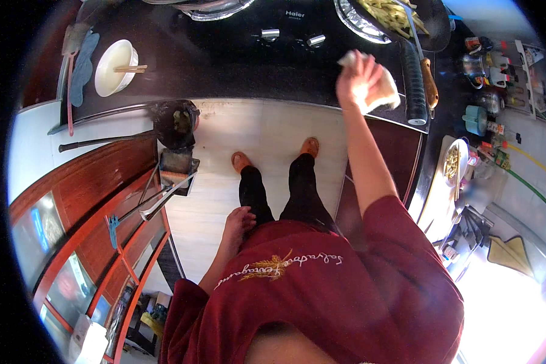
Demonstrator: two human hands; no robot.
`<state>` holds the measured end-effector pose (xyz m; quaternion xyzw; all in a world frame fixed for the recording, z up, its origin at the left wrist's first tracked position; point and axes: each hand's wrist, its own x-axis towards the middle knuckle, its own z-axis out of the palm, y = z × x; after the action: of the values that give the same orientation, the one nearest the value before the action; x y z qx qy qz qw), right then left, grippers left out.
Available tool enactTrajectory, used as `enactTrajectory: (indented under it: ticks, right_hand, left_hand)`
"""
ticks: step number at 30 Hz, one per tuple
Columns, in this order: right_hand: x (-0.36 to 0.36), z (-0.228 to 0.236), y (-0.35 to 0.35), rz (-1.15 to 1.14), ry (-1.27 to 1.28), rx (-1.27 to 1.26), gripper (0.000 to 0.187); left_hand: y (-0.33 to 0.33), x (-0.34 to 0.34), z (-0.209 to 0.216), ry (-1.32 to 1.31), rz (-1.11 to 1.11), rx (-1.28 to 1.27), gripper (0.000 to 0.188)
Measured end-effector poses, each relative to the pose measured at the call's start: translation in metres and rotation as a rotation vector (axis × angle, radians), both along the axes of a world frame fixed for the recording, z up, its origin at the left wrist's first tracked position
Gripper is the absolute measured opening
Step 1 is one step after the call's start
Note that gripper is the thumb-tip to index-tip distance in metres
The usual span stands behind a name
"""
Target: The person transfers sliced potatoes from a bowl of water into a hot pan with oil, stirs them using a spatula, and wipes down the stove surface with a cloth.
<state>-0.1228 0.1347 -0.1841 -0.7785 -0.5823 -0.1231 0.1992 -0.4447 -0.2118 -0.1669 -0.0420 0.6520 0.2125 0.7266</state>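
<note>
My right hand [359, 80] is closed around a whitish cloth [384, 94] at the front edge of the black stove top [218, 70]. Parts of the cloth stick out on both sides of my fingers. Just to its right are the thick black handle [414, 85] of a wok and a spatula with a wooden handle [429, 82]. The wok [438, 30] holds pale cut strips of food. By my thigh hangs my left hand [241, 221], empty, its fingers loosely bent.
A white bowl [106, 70] with chopsticks stands at the left of the stove, near a blue cloth [86, 64]. Bottles and jars [497, 73] line the right side, with a plate of food [463, 151] nearer. A black-lined bin [171, 136] and dustpan [177, 162] stand left of my feet.
</note>
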Motion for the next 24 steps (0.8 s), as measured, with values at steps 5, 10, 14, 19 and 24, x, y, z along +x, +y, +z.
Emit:
enactTrajectory:
  ticks: [5,10,14,19,24]
  right_hand:
    - [-0.050,0.014,0.011,0.345,0.204,-0.042,0.055]
    - [0.005,0.034,-0.082,0.516,0.084,-0.351,0.062]
    - [0.070,0.040,-0.062,0.277,0.562,0.124,0.032]
    - [0.053,-0.002,-0.024,-0.099,-0.193,0.075,0.041]
    - [-0.095,-0.005,-0.055,0.262,0.107,0.059,0.052]
  left_hand:
    - [0.005,0.007,-0.015,0.000,0.000,0.023,0.029]
    - [0.013,0.005,-0.025,-0.015,0.017,0.023,0.028]
    - [0.015,-0.004,-0.020,0.007,0.064,0.036,0.027]
    - [0.006,-0.014,-0.032,0.036,0.044,0.001,0.027]
    - [0.008,-0.006,-0.024,-0.001,0.046,0.016,0.026]
